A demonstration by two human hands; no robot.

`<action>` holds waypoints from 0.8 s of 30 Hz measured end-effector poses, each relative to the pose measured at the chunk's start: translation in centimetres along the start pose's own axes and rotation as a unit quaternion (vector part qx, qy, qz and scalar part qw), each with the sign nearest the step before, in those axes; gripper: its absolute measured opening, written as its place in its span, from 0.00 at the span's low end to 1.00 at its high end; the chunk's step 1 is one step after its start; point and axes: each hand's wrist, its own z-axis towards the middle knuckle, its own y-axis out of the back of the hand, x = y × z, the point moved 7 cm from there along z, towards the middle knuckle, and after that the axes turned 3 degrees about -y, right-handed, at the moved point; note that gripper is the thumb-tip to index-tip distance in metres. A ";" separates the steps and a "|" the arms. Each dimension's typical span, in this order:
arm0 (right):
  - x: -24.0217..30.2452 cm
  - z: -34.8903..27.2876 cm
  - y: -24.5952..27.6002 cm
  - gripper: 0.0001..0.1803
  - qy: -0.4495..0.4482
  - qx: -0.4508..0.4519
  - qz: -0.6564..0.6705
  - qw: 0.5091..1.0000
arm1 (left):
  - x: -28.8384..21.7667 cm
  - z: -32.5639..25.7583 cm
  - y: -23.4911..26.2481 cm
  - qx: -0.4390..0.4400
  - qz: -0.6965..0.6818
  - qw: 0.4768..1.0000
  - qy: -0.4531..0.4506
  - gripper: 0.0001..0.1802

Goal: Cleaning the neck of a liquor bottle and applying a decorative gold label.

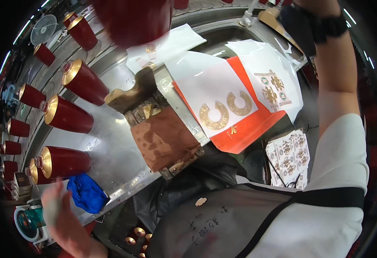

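Head cam: L hand (66,221) blurry, next to blue cloth (86,193) on metal bench (111,142), grip n/c; R hand (322,5) mostly cropped, can't tell grip; lg red bottle (132,21) top ctr.

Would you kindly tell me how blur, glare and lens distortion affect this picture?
Head view: blur softens the left hand and the red container at the top; head view: glare leaves pale sheen on the metal table; head view: fisheye distortion bends straight edges near the rim, and the corners go black.
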 end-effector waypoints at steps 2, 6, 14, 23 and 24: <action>2.6 -3.4 -2.9 0.34 0.012 0.023 0.012 1.000 | 0.6 3.2 -3.4 -0.044 -0.004 0.998 -0.039 0.57; 5.9 -7.1 -8.5 0.36 0.038 0.039 0.040 0.998 | 2.7 6.3 -8.1 -0.170 -0.094 0.979 0.069 0.56; -1.5 -12.4 -11.5 0.37 -0.079 0.065 0.097 0.990 | 4.6 1.5 -10.1 -0.168 -0.038 0.984 0.044 0.46; -12.1 -27.2 -12.5 0.33 -0.365 0.265 -0.142 0.881 | 11.0 -1.8 -7.4 -0.192 -0.013 0.975 0.115 0.53; -12.4 -27.3 -12.7 0.35 -0.348 0.262 -0.152 0.887 | 11.4 -1.7 -7.6 -0.186 -0.012 0.976 0.114 0.56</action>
